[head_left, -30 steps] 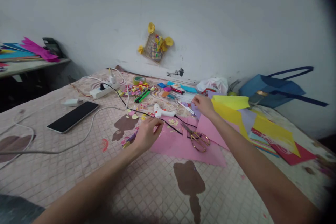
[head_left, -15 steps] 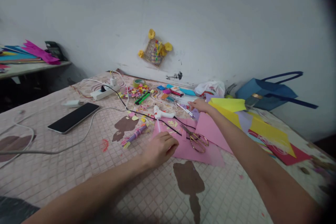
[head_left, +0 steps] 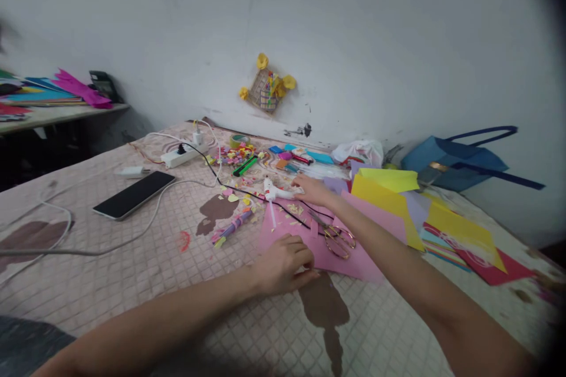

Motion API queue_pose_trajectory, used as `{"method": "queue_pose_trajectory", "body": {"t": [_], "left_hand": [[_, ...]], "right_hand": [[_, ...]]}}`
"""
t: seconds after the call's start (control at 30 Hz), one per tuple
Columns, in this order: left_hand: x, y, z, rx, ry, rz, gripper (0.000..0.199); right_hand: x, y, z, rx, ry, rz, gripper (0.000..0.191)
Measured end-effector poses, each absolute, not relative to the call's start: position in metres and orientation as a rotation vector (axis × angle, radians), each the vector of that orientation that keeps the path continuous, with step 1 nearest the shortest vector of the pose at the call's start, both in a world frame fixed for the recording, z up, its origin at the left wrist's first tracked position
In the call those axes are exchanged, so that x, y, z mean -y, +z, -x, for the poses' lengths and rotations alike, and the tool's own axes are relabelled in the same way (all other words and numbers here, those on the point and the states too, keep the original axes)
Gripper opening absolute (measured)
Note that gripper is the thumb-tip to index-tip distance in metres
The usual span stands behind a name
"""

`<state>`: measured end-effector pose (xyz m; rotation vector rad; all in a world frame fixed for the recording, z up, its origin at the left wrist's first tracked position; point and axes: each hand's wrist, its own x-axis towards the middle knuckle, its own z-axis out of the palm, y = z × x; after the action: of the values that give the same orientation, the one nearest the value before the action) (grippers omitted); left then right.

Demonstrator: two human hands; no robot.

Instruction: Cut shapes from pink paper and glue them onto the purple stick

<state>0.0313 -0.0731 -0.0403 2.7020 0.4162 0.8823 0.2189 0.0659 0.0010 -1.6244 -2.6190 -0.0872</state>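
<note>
My right hand (head_left: 315, 189) reaches across the pink paper with its fingers bent round the end of a white glue gun (head_left: 276, 191). The gun lies on the table with its black cord trailing over the paper, and my fingertips are partly hidden. Nearer to me, my left hand (head_left: 285, 265) rests at the front edge of the pink sheet (head_left: 354, 259), fingers loosely curled, thumb apart, nothing in it. Gold-handled scissors (head_left: 338, 238) lie between my hands and the right forearm. Left of the sheet is a purple paper roll (head_left: 232, 228) with pink strips around it.
A phone (head_left: 135, 194), a power strip (head_left: 183, 155) and white cables occupy the left. Behind lie a green cutter (head_left: 244, 165), tape (head_left: 239, 141) and paper scraps. Yellow sheets (head_left: 384, 206) and a blue bag (head_left: 451, 162) are on the right.
My right hand has moved left and nearer, from beside the white pen to the glue gun's end; the pen is now covered. My left hand has slid slightly right and toward me.
</note>
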Motion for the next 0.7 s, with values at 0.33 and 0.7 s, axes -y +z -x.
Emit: {"method": "queue_pose_trajectory", "body": {"t": [0.33,0.7], "left_hand": [[0.07,-0.044,-0.032,-0.377,0.866,-2.735,0.019],[0.071,-0.046,-0.034,-0.341,0.824,-2.739,0.016]], "right_hand": [[-0.082,-0.017,-0.2,2.669,-0.066,1.533,0.024],[-0.103,-0.032,-0.204,2.451,0.022,1.624,0.027]]}}
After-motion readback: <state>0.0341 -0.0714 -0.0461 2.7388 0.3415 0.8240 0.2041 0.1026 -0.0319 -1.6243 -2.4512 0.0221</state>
